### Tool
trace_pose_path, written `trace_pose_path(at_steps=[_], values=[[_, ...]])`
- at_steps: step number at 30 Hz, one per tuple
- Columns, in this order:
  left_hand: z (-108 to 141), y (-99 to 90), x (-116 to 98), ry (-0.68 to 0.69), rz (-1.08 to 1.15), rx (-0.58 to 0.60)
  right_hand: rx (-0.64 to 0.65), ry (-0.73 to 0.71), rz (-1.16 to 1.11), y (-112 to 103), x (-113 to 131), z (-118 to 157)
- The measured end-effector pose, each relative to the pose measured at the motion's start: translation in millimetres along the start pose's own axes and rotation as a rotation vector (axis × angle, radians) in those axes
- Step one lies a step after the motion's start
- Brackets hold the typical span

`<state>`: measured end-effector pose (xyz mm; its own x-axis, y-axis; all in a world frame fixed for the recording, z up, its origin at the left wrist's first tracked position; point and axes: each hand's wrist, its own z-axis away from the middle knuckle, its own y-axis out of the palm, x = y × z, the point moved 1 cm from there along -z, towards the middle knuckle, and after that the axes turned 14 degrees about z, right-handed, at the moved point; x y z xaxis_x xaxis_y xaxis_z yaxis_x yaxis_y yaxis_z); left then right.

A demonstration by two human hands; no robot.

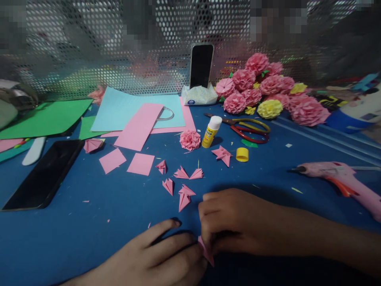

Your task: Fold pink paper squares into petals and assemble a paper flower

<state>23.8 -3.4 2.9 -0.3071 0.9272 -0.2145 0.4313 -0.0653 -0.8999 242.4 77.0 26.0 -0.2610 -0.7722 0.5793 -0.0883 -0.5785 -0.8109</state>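
Near the front edge of the blue table, my left hand and my right hand meet around a small folded pink paper piece. My right fingers pinch its upper end; my left fingertips press against its left side, and its far part is hidden. Just beyond lie several folded pink paper pieces, with flat pink paper squares to their left. A glue stick stands upright with its white end on top, a yellow cap beside it. A pink pleated paper flower sits left of the glue.
Scissors and a pink glue gun lie to the right. Pink paper flowers are heaped at the back. A phone stands upright in a tissue pack. Another phone and coloured sheets lie left.
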Motion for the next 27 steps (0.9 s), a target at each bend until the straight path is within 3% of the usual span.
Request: trace_pose_path(at_steps=[5, 7, 12, 16, 22, 27], values=[[-3, -5.4, 1, -0.148, 0.162, -0.185, -0.207, -0.135, -0.105, 10, -16, -1], [-5, -6.6, 2, -0.175, 0.18, -0.199, -0.237, -0.167, -0.082, 13, -20, -1], [-10, -10.4, 2, -0.162, 0.179, -0.129, -0.283, -0.254, 0.055, 16, -17, 1], [-14, -10.1, 6, -0.161, 0.17, -0.028, -0.305, -0.241, 0.116, 16, -13, 3], [-23, -10.8, 13, -0.166, 0.194, 0.027, -0.313, -0.237, 0.231, 18, -12, 5], [-27, -10.4, 17, -0.16, 0.295, 0.098, -0.338, -0.247, 0.201, 19, -13, 6]])
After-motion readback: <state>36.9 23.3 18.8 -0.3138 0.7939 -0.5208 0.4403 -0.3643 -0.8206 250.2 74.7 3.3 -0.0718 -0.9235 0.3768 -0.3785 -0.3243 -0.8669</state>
